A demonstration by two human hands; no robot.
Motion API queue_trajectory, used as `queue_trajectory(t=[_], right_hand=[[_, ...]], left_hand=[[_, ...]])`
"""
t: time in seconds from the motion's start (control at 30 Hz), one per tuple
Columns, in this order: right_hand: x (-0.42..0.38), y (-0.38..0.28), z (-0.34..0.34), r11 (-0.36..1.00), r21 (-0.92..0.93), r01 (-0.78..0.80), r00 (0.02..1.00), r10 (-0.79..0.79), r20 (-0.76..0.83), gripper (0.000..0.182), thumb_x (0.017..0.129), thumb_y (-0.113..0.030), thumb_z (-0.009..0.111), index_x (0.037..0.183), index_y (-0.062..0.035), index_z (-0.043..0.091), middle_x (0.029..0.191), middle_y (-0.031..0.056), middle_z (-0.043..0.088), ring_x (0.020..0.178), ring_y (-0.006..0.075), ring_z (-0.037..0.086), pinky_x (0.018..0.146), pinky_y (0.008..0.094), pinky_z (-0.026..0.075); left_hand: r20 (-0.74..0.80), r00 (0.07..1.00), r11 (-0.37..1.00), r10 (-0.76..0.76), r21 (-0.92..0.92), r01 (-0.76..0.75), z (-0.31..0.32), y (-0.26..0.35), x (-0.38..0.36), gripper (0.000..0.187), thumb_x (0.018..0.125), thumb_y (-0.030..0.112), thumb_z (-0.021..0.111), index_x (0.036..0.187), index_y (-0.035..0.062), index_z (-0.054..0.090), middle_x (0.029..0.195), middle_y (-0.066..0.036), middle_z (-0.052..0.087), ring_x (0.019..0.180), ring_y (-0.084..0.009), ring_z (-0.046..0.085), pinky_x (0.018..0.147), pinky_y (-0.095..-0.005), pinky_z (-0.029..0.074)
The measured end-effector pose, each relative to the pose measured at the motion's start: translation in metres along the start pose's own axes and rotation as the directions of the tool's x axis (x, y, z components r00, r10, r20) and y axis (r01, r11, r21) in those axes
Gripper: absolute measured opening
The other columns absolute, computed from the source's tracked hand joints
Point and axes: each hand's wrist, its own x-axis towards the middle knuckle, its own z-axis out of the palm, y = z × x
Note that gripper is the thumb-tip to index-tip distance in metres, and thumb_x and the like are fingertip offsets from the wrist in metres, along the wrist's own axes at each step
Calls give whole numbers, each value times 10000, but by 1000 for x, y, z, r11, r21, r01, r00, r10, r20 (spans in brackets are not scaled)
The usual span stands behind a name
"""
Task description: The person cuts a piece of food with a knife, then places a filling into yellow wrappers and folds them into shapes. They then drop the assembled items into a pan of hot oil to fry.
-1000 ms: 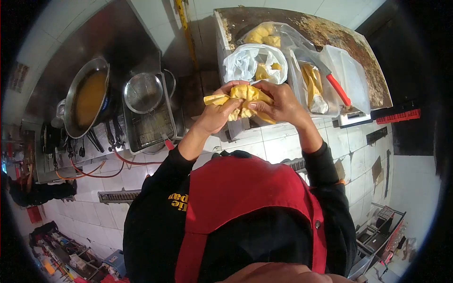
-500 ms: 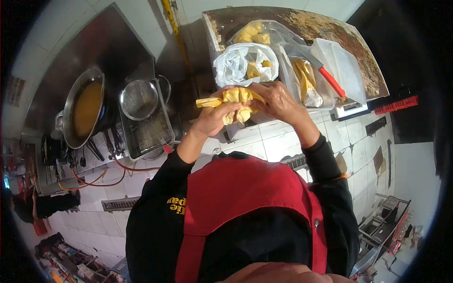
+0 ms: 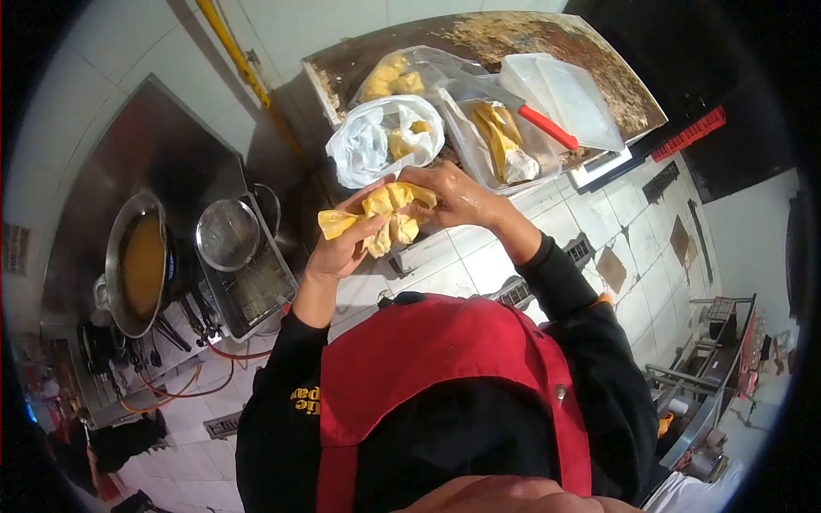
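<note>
Both hands hold a bundle of yellow dough pieces (image 3: 386,215) in front of my chest, near the counter's front edge. My left hand (image 3: 340,248) cups the bundle from below and left, with one piece sticking out to the left. My right hand (image 3: 453,198) grips it from the right, fingers curled over the top. On the counter (image 3: 599,64) behind lie a white plastic bag (image 3: 368,145) with more yellow pieces, a clear bag (image 3: 398,77) of them, and a tray (image 3: 496,145) holding yellow strips.
A red-handled knife (image 3: 547,128) rests across the tray beside a clear lid (image 3: 569,94). To the left stand a wok of orange oil (image 3: 141,265), a metal strainer (image 3: 227,235) and a fryer tray (image 3: 256,291). White tiled floor lies below. I wear a red apron.
The view has swung, so counter and stove now sit further left and tilted. Both hands keep hold of the yellow bundle and have shifted left with it.
</note>
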Motion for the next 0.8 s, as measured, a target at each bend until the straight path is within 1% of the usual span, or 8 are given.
queue_trajectory(t=[0.13,0.2,0.23,0.37,0.5,0.6,0.67,0.8], right_hand=[[-3,5,-9,995,95,-7,998,1,64,310,747,-230,662,935,-6,558,750,162,577,677,290,565,608,326,437],[-5,4,-17,934,326,-144,982,92,167,316,742,-248,682,919,-9,578,735,135,573,630,207,542,591,289,427],[-8,10,-15,880,428,-207,972,136,190,330,736,-262,697,919,-9,591,718,107,586,611,140,513,592,263,422],[-7,18,-19,989,136,-62,963,24,269,228,750,-191,677,859,-12,586,687,97,574,636,178,543,570,306,407],[-6,13,-44,981,121,-149,935,100,341,222,740,-179,679,874,-16,611,715,82,606,650,121,556,578,267,424],[-18,55,-81,803,342,-489,872,439,216,214,722,-144,661,901,-31,624,759,94,625,670,108,561,613,227,451],[-25,97,-94,787,-330,-521,853,491,-176,164,704,-153,617,797,-18,621,781,141,638,708,273,611,648,305,486],[-44,136,-71,407,-701,-586,797,444,-409,154,704,-140,592,758,3,608,727,147,623,691,281,614,641,344,495]], left_hand=[[40,999,997,-24,75,20,-5,-1,2,576,794,25,568,1302,-32,303,1242,-144,445,1150,-201,440,959,-310,357],[361,931,989,-48,-117,96,-13,-1,3,657,801,109,607,1335,-13,245,1299,-164,383,1184,-237,409,965,-327,353],[266,946,965,-185,-133,226,-2,6,3,893,748,406,655,1366,4,150,1354,-183,293,1215,-268,371,980,-354,334],[335,924,922,-187,-263,283,3,6,14,1252,520,829,480,1375,7,80,1362,-184,266,1216,-292,362,985,-369,319],[156,943,956,-292,34,291,1,-17,24,494,866,226,475,1277,-6,326,1190,-124,481,1077,-180,502,916,-303,398],[73,915,915,-398,-36,401,-4,-20,21,472,853,232,494,1239,-14,376,1094,-119,538,972,-179,564,823,-293,468],[38,921,917,-388,-82,390,0,-21,18,453,841,215,501,1214,-23,402,1043,-119,563,886,-182,595,732,-304,508],[-49,949,944,-311,-130,303,-5,-28,18,429,798,155,500,1180,-30,435,1012,-125,568,843,-190,602,711,-328,518]])
